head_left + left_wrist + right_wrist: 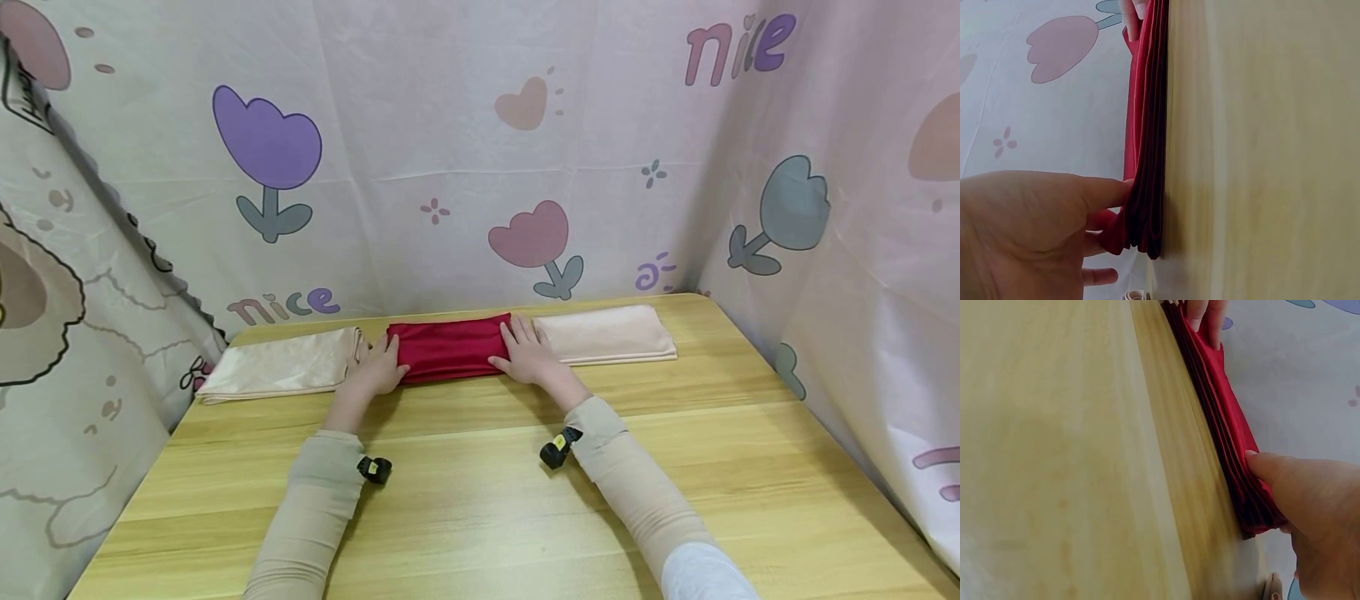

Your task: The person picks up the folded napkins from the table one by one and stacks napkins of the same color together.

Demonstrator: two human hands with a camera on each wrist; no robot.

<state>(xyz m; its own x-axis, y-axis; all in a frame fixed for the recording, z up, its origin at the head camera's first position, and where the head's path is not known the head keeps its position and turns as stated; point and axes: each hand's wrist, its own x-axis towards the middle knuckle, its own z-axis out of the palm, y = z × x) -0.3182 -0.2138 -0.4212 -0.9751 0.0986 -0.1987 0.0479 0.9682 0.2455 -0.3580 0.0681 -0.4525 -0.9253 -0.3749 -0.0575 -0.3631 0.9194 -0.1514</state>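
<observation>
Over the tabletop [450, 500], your left hand [375, 368] and right hand [531, 357], fingers extended, touch opposite ends of the red cloth [450, 348], between cream cloth [277, 367] and pale pink cloth [609, 335]; press evenly, keeping layers square.

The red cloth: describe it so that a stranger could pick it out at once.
Find the wooden table and look along its far edge. There the red cloth lies folded between the left hand and the right hand. Beside a cream cloth and a pale pink cloth, it alone is deep red.
</observation>
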